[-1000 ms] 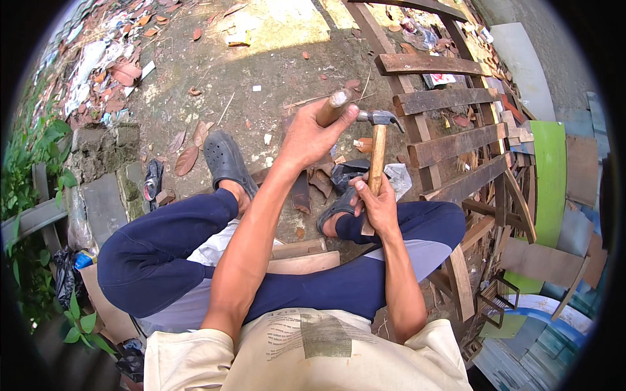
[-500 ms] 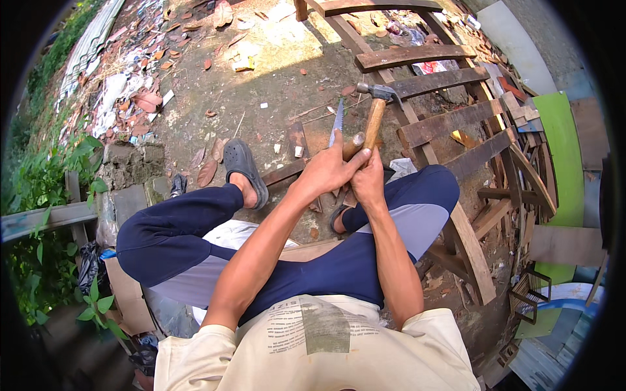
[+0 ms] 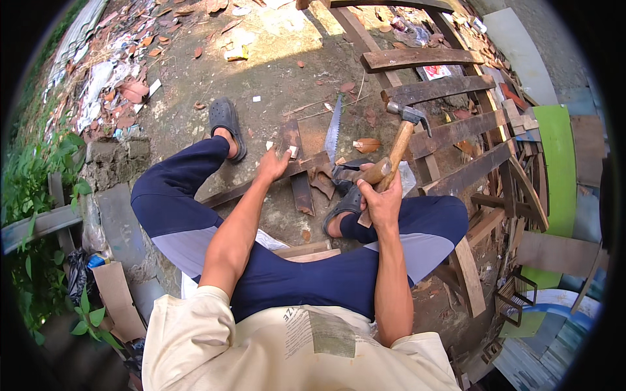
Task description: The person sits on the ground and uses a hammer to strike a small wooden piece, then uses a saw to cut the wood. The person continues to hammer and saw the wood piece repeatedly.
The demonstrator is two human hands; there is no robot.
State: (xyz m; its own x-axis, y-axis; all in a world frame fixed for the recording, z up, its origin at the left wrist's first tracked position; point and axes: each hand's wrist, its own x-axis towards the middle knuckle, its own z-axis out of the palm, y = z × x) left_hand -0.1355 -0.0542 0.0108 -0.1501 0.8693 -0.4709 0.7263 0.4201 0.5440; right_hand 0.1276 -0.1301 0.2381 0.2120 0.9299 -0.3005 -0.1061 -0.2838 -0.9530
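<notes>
I sit on the ground with my legs bent. My right hand [image 3: 381,199] grips the wooden handle of a claw hammer [image 3: 399,140], whose metal head points up and to the right. My left hand [image 3: 272,166] is stretched forward, fingers spread, lying on a long dark wooden slat [image 3: 225,193] that runs across the dirt in front of me. A short dark wood piece [image 3: 302,192] lies just right of that hand. A hand saw [image 3: 333,132] lies on the ground between my hands, its blade pointing away from me.
A frame of weathered wooden slats [image 3: 424,58] lies on the right, with a green board [image 3: 554,176] beyond it. My feet wear dark sandals [image 3: 225,120]. Broken tile shards [image 3: 130,88] and litter cover the far left. A concrete block [image 3: 114,156] and plants [image 3: 32,189] stand at my left.
My left hand left the hammer handle, where both hands were together, and moved forward and left onto the slat. The hammer stays in my right hand, now tilted more to the right.
</notes>
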